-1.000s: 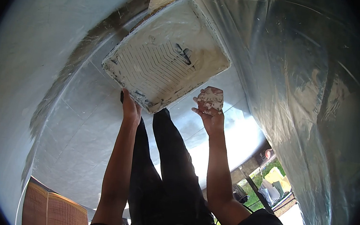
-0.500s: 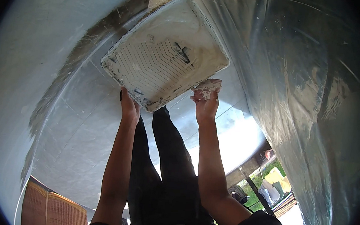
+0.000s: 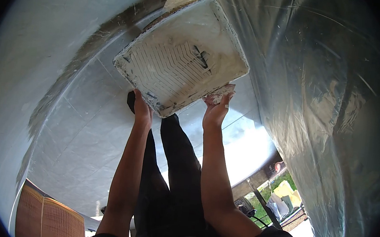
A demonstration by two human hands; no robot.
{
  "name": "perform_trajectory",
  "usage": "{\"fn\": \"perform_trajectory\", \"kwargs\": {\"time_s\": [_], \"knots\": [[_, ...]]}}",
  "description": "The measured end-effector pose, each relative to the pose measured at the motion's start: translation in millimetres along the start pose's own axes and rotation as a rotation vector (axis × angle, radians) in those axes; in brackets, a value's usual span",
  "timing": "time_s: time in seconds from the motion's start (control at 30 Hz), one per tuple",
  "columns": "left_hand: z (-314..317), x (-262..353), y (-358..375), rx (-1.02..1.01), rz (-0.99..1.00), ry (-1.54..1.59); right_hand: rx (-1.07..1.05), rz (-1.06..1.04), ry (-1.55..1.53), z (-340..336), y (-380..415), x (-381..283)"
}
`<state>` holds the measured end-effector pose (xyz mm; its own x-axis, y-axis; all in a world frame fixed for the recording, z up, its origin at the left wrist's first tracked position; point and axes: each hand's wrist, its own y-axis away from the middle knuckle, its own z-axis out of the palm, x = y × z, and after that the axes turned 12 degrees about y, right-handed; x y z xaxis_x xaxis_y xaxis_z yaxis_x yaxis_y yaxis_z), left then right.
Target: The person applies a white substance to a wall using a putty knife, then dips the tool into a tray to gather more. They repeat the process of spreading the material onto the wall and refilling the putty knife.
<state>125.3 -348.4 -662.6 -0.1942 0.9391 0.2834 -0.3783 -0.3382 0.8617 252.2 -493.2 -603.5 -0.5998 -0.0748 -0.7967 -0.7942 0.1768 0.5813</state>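
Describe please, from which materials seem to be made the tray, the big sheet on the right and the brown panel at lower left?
Tray: probably moulded plastic, judging by its ridges; metal is possible, as a pale, smeared coating hides it.
Sheet: likely thin, glossy plastic film, with creases and bright reflections.
Panel: perhaps woven cane or bamboo, from its fine slatted texture.

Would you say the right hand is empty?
No, the right hand holds a smeared piece at the edge of the tray.
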Motion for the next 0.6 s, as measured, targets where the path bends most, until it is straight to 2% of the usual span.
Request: {"fn": "perform_trajectory", "kwargs": {"time_s": [0.1, 0.17, 0.27, 0.4, 0.47, 0.6], "knots": [[0.8, -0.4, -0.5, 0.002, 0.003, 0.012, -0.068, 0.022, 0.096, 1.6, -2.8, -3.7], [-0.6, -1.6, -0.6, -0.02, 0.008, -0.007, 0.023, -0.021, 0.159, 8.0, -4.2, -0.4], [5.0, 0.8, 4.5, 0.002, 0.015, -0.031, 0.044, -0.041, 0.338, 22.8, 5.7, -13.9], [-1.8, -0.8, -0.4, -0.019, 0.001, -0.056, 0.03, -0.039, 0.394, 28.3, -5.0, -7.4], [-2.1, -1.1, 1.0, -0.018, -0.025, -0.036, 0.122, -0.169, 0.507, 29.2, -11.6, 3.3], [0.8, 0.6, 2.4, 0.001, -0.034, -0.037, 0.133, -0.194, 0.547, 34.1, -12.6, 2.5]]}}
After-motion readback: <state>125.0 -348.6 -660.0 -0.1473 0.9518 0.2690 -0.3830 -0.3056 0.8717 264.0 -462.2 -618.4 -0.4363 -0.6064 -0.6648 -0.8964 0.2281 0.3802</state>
